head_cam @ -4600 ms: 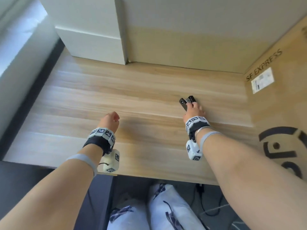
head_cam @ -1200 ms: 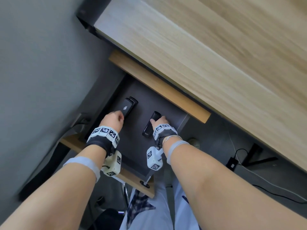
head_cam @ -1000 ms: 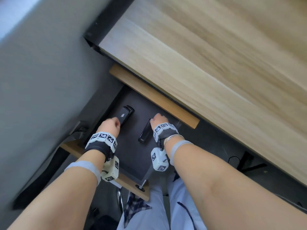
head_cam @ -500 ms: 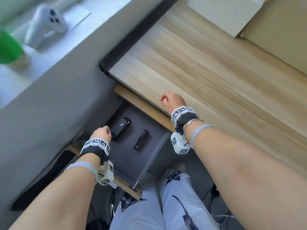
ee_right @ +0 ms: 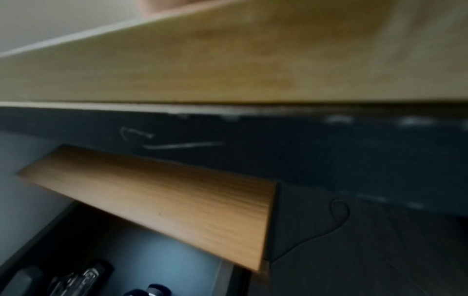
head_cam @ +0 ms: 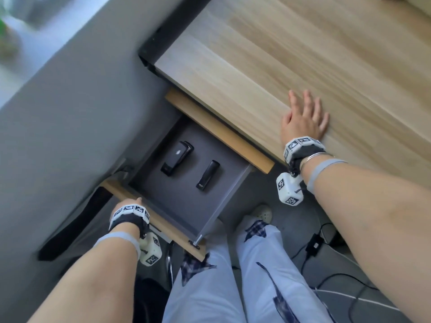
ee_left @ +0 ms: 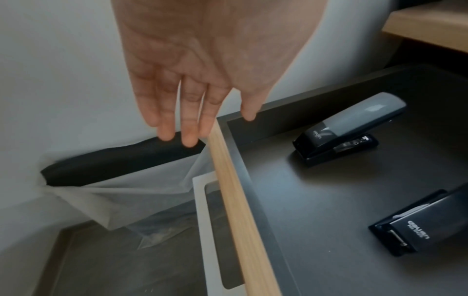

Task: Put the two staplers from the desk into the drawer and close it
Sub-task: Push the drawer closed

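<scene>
The two staplers lie inside the open drawer [head_cam: 211, 220], on its dark grey floor, near each other but not touching. The larger stapler [head_cam: 176, 158] has a grey top and a black base, and it lies toward the left side of the drawer; in the left wrist view the same stapler [ee_left: 349, 128] shows a small printed logo on its front end. The slimmer black stapler [head_cam: 208, 175] lies to the right of it, almost parallel, and in the left wrist view this one [ee_left: 428, 224] is cut by the picture edge. The drawer is pulled out from under the wooden tabletop [head_cam: 303, 54], and its light wooden front panel [head_cam: 163, 226] points toward the person. The left hand [head_cam: 129, 202] is at the left end of this front panel; in the left wrist view the left hand [ee_left: 202, 66] hangs with straight, relaxed fingers [ee_left: 166, 128], the fingertips are over the corner of the drawer, and this grip holds nothing. It is not possible to tell if the fingertips touch the panel. The right hand [head_cam: 303, 120] lies flat on the tabletop near its front edge, with the fingers spread and nothing in the grip. Below the drawer, the person's legs in light trousers [head_cam: 233, 287] and some black cables [head_cam: 326, 252] on the floor are visible.
</scene>
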`<act>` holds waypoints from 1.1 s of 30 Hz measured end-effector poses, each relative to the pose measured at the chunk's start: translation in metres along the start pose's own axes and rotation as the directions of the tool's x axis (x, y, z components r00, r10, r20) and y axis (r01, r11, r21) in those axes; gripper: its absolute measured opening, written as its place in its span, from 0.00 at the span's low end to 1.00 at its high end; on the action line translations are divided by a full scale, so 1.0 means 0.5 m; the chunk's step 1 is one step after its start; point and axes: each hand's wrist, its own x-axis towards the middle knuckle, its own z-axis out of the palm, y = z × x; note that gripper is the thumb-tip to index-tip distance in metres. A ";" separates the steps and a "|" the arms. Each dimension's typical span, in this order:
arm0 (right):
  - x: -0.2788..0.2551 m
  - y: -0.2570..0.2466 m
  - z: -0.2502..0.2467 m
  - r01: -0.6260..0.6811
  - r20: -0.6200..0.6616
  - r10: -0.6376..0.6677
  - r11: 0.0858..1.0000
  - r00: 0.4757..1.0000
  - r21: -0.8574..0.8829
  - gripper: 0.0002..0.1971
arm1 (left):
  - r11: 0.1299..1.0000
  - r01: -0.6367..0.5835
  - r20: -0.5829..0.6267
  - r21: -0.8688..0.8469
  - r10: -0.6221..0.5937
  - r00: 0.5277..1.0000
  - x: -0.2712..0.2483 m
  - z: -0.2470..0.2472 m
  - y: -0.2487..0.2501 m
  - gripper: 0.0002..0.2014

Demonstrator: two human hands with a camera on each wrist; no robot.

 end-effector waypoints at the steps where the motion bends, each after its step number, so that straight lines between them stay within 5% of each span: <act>1: 0.001 0.001 0.002 0.002 -0.008 -0.002 1.000 1.000 0.002 0.28 | 0.996 -0.037 0.037 0.082 0.034 0.999 0.000 0.003 0.005 0.45; 4: 0.001 0.001 0.006 0.002 -0.033 -0.002 1.000 0.999 -0.002 0.28 | 0.966 -0.149 0.163 0.212 0.115 0.980 0.023 0.008 0.018 0.42; 8: -0.001 -0.001 0.005 -0.004 -0.045 0.004 1.000 0.999 -0.006 0.29 | 0.974 -0.179 0.237 0.136 0.143 0.961 0.014 -0.006 0.043 0.02; 11: -0.002 -0.001 0.003 -0.002 -0.050 0.001 1.000 0.999 -0.004 0.29 | 0.989 -0.139 0.188 0.057 0.126 0.974 0.010 -0.013 0.062 0.16; 15: -0.001 -0.001 0.003 0.004 -0.069 -0.003 1.000 0.998 0.007 0.29 | 0.975 -0.172 0.196 0.144 0.142 0.970 -0.013 -0.040 0.097 0.04; 19: -0.003 -0.004 0.004 0.002 -0.085 -0.002 1.000 0.996 -0.001 0.29 | 0.977 -0.185 0.092 0.107 0.176 0.980 -0.010 -0.058 0.126 0.18; 21: -0.003 -0.003 0.004 0.002 -0.086 -0.002 1.000 0.996 -0.001 0.29 | 0.991 -0.105 0.031 -0.078 0.107 0.994 0.000 -0.067 0.144 0.17; 23: -0.003 -0.003 0.002 0.000 -0.084 0.000 1.000 0.996 0.001 0.29 | 0.918 -0.017 -0.010 -0.397 0.014 1.000 0.020 -0.077 0.163 0.16; 26: -0.003 -0.003 0.003 0.002 -0.076 -0.002 1.000 0.997 0.005 0.28 | 0.723 0.048 0.033 -0.689 -0.034 0.999 0.053 -0.088 0.193 0.27; 29: -0.002 -0.002 0.004 0.002 -0.083 0.000 1.000 0.997 0.020 0.28 | 0.651 -0.008 0.009 -0.759 0.022 1.000 0.055 -0.105 0.222 0.28; 33: 0.001 -0.002 0.004 -0.001 -0.081 0.002 1.000 0.997 0.021 0.29 | 0.502 -0.042 -0.003 -0.864 0.079 0.997 0.048 -0.135 0.268 0.43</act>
